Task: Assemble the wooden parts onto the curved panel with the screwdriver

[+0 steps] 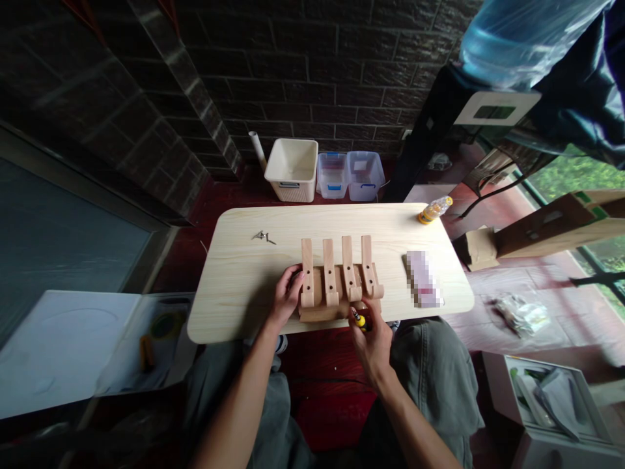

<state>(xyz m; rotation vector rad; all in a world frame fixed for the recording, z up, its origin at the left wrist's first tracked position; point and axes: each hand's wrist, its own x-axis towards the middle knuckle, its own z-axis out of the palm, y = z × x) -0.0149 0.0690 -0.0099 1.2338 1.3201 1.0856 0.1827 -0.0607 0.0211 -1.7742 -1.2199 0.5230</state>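
A wooden hook rack (pixel 312 315) lies near the front edge of the pale table, with several upright wooden hooks (pixel 329 260) along its board. Dark holes show in the hooks, and their lower ends curl toward me. My left hand (pixel 287 293) grips the rack's left end, thumb against the leftmost hook. A yellow-and-black screwdriver (pixel 361 320) is held in my right hand (pixel 375 339), close to the rack's front right side. Where its tip meets the wood is too small to make out. Small metal screws (pixel 263 237) lie loose at the table's back left.
On the table (pixel 229 280) are a blurred-out pinkish flat object (pixel 424 279) at right and a yellow-labelled bottle (pixel 434 210) at the back right corner. Behind stand a cream bin (pixel 291 185) and two clear boxes (pixel 365 185). An open box (pixel 556 397) sits lower right.
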